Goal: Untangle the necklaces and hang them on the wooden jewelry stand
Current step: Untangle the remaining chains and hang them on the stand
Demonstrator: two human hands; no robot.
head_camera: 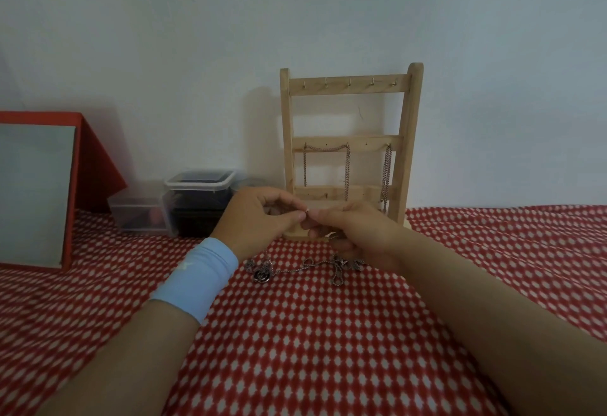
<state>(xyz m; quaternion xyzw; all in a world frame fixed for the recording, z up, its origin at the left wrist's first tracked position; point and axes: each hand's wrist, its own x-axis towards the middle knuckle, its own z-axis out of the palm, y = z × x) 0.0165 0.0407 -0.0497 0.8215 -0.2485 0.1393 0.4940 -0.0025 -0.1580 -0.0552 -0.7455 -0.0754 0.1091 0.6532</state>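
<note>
Chain end (307, 209) pinched, two-handed!
Left hand (259, 215) and right hand (358, 228) grip it with curled fingers (289, 217); tangled necklaces (305, 268) beneath, jewelry stand (409, 139) behind.

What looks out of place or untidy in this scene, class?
The necklaces lie knotted together on the checked cloth. On the wooden jewelry stand, one chain is slung across two hooks instead of hanging from one.
</note>
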